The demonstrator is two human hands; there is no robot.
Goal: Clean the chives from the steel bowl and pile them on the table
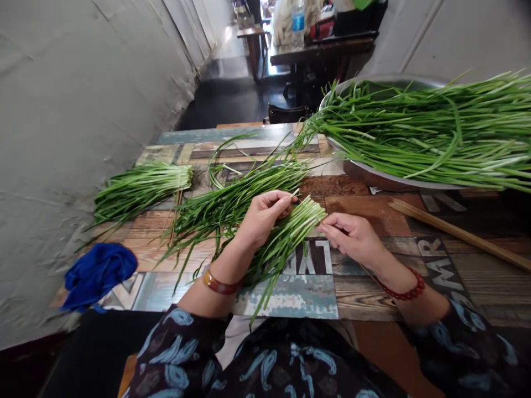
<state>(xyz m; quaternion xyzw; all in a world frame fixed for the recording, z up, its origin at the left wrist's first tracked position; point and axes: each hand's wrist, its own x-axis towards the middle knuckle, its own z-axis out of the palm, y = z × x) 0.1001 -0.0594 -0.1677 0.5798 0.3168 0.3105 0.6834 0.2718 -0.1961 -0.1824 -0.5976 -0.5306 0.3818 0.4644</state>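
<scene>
A small bunch of garlic chives (290, 232) lies in front of me, pale cut ends toward the upper right. My left hand (267, 213) is closed in a pinch over its left side, with a pale stalk end showing at the fingertips. At the cut ends, my right hand (352, 237) pinches a thin stick (368, 272), part of which trails below the palm toward the wrist. Its tip is too small to make out. Behind my left hand spreads a looser pile of chives (232, 193).
A metal basin (398, 178) heaped with long chives stands at the back right. Bamboo skewers (456, 232) lie in front of it. On the left are a neat chive bunch (143, 188) and a blue cloth (99, 271), beside a grey wall (83, 99).
</scene>
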